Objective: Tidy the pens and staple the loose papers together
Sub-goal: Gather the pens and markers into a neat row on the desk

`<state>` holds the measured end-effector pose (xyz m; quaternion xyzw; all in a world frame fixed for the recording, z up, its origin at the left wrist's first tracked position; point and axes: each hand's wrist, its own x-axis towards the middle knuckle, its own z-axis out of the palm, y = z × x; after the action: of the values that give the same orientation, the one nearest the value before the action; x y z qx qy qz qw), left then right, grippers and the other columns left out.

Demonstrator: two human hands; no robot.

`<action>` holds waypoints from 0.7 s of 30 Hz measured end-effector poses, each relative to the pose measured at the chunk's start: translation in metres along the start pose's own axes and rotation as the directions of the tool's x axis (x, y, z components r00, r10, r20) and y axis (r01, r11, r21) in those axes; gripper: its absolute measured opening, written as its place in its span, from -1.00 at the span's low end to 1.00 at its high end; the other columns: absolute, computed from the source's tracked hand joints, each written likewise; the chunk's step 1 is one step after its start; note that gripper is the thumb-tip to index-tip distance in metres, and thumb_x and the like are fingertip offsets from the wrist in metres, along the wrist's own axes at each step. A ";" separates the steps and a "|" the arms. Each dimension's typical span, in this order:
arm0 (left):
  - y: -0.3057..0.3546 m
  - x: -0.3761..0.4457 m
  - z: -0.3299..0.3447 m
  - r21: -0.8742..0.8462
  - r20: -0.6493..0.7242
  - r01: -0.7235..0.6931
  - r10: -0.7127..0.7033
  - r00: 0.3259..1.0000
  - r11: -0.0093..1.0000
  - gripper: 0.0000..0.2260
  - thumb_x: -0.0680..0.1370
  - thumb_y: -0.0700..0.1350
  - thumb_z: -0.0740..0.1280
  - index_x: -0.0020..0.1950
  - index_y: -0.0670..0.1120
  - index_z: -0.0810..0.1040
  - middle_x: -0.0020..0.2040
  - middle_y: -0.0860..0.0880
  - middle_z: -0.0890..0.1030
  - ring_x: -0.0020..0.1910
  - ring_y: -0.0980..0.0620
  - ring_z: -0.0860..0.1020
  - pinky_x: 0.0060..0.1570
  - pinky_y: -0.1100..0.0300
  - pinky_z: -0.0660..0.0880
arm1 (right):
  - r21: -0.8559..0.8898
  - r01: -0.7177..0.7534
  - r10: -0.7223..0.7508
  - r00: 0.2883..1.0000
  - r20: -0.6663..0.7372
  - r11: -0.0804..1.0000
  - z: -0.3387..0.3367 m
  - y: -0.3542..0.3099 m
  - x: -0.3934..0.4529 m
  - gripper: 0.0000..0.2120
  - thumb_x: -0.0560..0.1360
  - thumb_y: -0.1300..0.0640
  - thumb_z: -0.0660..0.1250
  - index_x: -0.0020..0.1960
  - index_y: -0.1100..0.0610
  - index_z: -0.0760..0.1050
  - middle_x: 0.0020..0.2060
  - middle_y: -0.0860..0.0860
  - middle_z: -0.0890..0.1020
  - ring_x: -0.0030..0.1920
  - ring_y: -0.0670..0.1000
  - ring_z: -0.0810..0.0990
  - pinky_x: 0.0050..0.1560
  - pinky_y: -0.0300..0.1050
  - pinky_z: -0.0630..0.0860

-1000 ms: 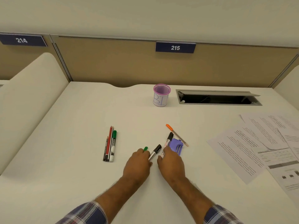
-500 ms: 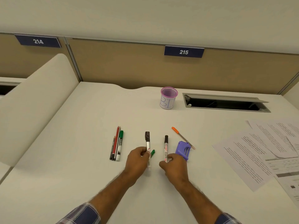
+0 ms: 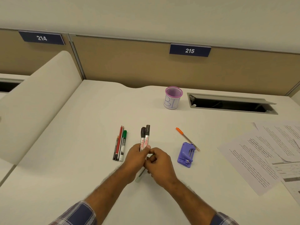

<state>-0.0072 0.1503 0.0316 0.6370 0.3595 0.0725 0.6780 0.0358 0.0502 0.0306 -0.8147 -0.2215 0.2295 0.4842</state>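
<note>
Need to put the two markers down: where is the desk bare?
Bare: the wide stretch left of the pencil row, and between the pen cup and the markers. Crowded: right side, around the stapler, orange pen and loose papers.

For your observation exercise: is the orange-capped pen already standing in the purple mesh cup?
No: the orange-capped pen lies flat on the desk beside the purple stapler, apart from the cup.
</note>
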 end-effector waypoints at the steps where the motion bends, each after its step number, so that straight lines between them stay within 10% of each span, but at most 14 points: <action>1: 0.001 0.001 -0.005 0.006 -0.017 0.002 -0.002 1.000 1.000 -0.81 0.65 -0.06 0.25 0.01 -0.18 0.53 -0.24 -0.03 0.51 -0.28 0.06 0.50 -0.35 0.25 0.47 | 0.010 0.004 -0.004 1.000 0.015 1.000 0.002 -0.002 0.002 -0.79 0.49 0.12 0.41 0.11 0.03 0.52 -0.24 0.05 0.64 -0.23 0.12 0.65 -0.22 -0.10 0.64; 10: 0.005 0.020 -0.087 0.256 -0.305 -0.044 0.123 0.944 0.966 -0.90 0.62 -0.16 0.28 0.02 -0.14 0.58 -0.15 -0.08 0.63 -0.24 -0.01 0.56 -0.29 0.16 0.48 | -0.064 0.047 -0.043 0.997 0.072 0.997 0.021 -0.009 0.034 -0.68 0.44 0.09 0.44 0.18 0.07 0.53 -0.18 0.02 0.63 -0.23 -0.07 0.55 -0.08 -0.13 0.56; 16: -0.011 0.039 -0.131 0.485 -0.412 0.140 0.084 0.907 0.863 -0.87 0.56 -0.15 0.33 -0.02 -0.19 0.62 -0.25 -0.08 0.59 -0.29 -0.04 0.51 -0.36 0.19 0.36 | -0.291 0.124 -0.048 0.966 0.255 0.949 0.054 -0.016 0.059 -0.51 0.46 0.15 0.38 0.37 0.14 0.41 0.16 0.10 0.55 0.14 0.06 0.52 0.22 -0.08 0.46; 21: -0.015 0.044 -0.124 0.622 -0.471 0.235 0.117 0.874 0.747 -0.81 0.57 -0.13 0.30 -0.03 -0.24 0.63 -0.20 -0.12 0.61 -0.23 -0.09 0.51 -0.25 0.16 0.38 | -0.338 0.167 -0.060 0.950 0.307 0.926 0.080 -0.018 0.064 -0.70 0.36 0.15 0.43 0.07 0.19 0.51 -0.13 0.05 0.47 -0.16 0.03 0.46 -0.16 -0.10 0.47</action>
<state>-0.0525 0.2733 0.0087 0.7842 0.5390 0.0741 0.2983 0.0372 0.1509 0.0024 -0.8323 -0.3759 0.2737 0.3016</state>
